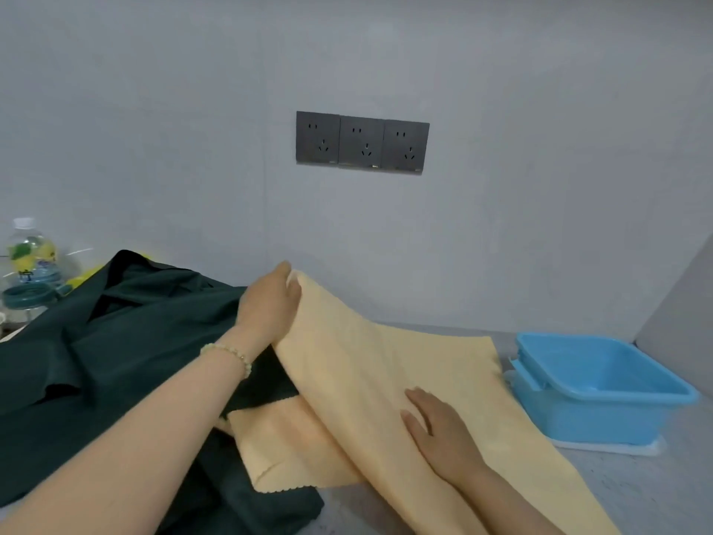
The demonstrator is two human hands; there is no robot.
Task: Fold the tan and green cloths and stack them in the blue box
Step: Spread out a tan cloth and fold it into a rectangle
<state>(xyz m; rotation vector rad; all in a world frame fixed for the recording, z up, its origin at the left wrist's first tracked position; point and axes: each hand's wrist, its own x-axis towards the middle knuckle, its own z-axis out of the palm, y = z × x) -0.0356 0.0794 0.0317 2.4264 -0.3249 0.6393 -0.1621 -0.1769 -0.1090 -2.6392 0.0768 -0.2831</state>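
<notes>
A tan cloth (pixel 386 372) lies spread across the middle of the grey table. My left hand (pixel 270 303) grips its far left corner and holds that corner lifted off the table. My right hand (pixel 436 426) rests flat on the cloth near its middle, fingers straight. A dark green cloth (pixel 96 341) lies crumpled on the left, partly under the tan cloth and under my left forearm. The blue box (pixel 602 391) stands on the right of the table, its inside bare.
A clear plastic bottle (pixel 31 252) and a jar with a green rim (pixel 27 295) stand at the far left. Three dark wall sockets (pixel 362 144) sit on the grey wall behind. A flat white piece (pixel 617 447) lies under the box.
</notes>
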